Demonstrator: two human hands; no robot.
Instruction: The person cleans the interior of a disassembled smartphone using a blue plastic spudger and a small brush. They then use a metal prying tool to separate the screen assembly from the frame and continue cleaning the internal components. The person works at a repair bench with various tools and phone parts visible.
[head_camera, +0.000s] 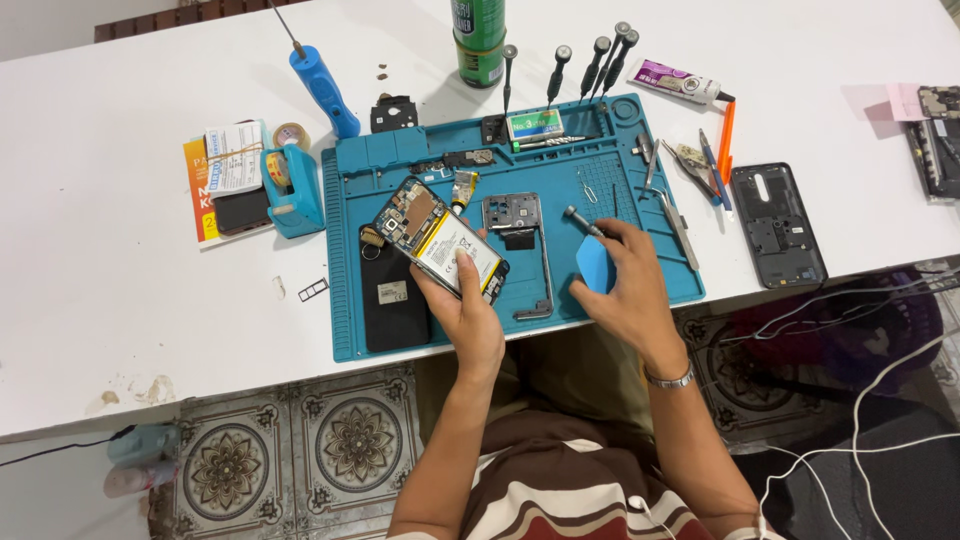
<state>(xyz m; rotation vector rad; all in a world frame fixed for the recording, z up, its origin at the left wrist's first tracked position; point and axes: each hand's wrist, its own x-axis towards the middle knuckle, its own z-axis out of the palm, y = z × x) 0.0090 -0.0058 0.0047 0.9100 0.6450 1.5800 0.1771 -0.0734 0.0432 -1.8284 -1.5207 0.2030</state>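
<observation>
My left hand holds an opened smartphone above the blue repair mat, back cover off, with the white battery and the circuit board showing. My thumb rests on the battery. My right hand rests on the mat's near right part and grips a small screwdriver and a light blue plastic pick. A grey phone mid-frame lies on the mat between the two hands. A black flat phone part lies on the mat to the left of my left hand.
Several screwdrivers stand in the mat's back edge beside a green can. A blue tape dispenser, a blue handled tool, a glue tube, tweezers and a black back cover lie around. White cables hang at the right.
</observation>
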